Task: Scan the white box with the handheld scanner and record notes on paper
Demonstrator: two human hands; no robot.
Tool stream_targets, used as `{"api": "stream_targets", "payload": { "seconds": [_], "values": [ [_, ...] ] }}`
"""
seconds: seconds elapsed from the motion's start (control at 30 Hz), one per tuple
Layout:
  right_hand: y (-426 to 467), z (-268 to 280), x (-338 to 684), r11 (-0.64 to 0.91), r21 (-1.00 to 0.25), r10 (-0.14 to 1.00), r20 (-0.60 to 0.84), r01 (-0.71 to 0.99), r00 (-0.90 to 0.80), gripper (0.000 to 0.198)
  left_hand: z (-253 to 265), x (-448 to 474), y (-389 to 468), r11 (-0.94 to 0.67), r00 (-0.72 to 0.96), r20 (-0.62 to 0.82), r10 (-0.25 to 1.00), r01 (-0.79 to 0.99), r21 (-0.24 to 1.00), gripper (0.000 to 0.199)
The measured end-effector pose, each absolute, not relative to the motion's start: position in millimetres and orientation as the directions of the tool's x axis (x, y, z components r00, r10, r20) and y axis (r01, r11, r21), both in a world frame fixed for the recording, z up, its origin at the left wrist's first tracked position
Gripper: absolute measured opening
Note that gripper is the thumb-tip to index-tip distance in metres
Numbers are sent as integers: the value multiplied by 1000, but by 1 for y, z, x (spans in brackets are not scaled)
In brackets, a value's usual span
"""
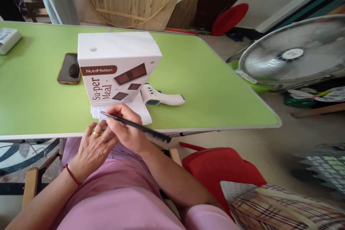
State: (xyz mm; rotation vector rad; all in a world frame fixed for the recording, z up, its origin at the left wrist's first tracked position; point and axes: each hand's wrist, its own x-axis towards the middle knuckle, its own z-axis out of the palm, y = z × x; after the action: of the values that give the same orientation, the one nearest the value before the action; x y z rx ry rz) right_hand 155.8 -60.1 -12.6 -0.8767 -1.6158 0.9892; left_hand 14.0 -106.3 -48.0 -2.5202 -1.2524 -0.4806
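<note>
Head view shows a slim dark pen (145,129) in the right hand (128,129), slanting with its pale tip over the near edge of the green table (215,90), above printed paper (142,111); whether the tip touches the paper is not clear. The right hand's fingers are closed around the pen close to its tip, while those of the left hand (94,145) are bent beside them at the table edge, partly hidden, so I cannot tell whether they grip anything. The pen looks light, stiff and fairly smooth, likely to roll or slip if held loosely, and not very fragile; the best hold seems to be low on the barrel, between thumb and forefinger, leaving the thicker back end free. Of containers, a white carton (121,79) stands upright just beyond the hands, on part of the paper, its visible faces closed and its contents out of sight; the brown bars are only printed on it. A checked bag (272,208) sits at lower right, its contents hidden
</note>
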Motion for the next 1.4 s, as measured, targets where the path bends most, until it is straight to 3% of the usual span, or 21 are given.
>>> {"api": "stream_targets", "payload": {
  "seconds": [0.13,0.27,0.53,1.4],
  "values": [
    [-45,-28,174,346,-928,938,339,137,-75,3,-42,15,-109,-573,565,365,740,814,-98,42],
    [-47,-32,193,362,-896,930,366,255,-35,4,-41,15,-109,-570,557,387,735,816,-92,43],
    [-49,-36,193,490,-796,868,485,356,-110,13,-42,16,-110,-559,537,380,753,827,-60,42],
    [-49,-35,191,478,-780,878,432,403,-205,15,-41,16,-108,-560,535,399,745,826,-62,46]
  ]
}}
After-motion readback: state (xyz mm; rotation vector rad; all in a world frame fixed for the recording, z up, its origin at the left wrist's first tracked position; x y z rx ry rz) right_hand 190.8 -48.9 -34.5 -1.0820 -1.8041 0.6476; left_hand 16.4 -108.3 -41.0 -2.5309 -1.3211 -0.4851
